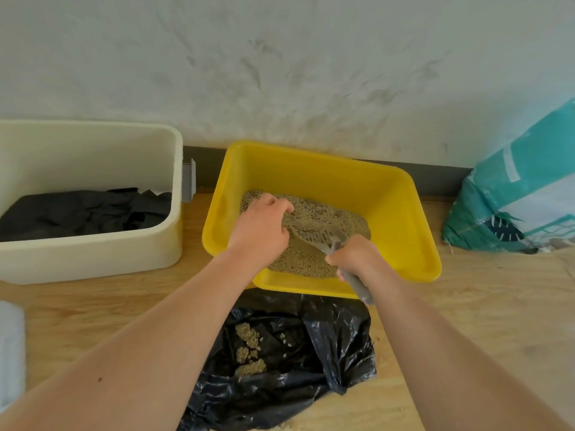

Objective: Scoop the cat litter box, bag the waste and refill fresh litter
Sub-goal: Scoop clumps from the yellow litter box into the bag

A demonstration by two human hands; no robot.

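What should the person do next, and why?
Probably lift the grey slotted plastic scoop and tip it into the black plastic bag: the right hand grips its handle, its blade lies in the litter of the yellow plastic box, and clumps already lie in the bag.

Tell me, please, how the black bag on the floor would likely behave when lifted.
The black bag looks thin and crumpled, so probably floppy. It holds only a few litter clumps, so likely light. Its mouth lies open, so clumps may spill if tipped.
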